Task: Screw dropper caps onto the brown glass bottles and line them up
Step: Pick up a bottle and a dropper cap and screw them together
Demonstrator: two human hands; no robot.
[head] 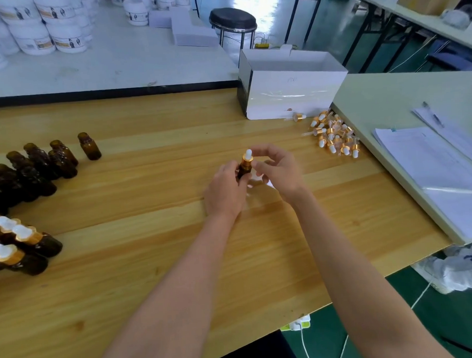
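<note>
- I see the left hand [226, 191] gripping a brown bottle [244, 170] upright, above the middle of the wooden table [152, 265].
- A dropper cap [248, 157] with a gold collar and white bulb sits on the bottle's neck.
- The right hand [279, 171] curls its fingers round the cap, thumb just beside the collar. Blur keeps me from telling whether it pinches the cap.
- The uncapped bottles [37, 167] stand grouped at far left, and the capped bottles [22, 244] cluster nearer me at the left edge.
- The loose caps [334, 136] lie piled at right, near a white box [290, 94].
</note>
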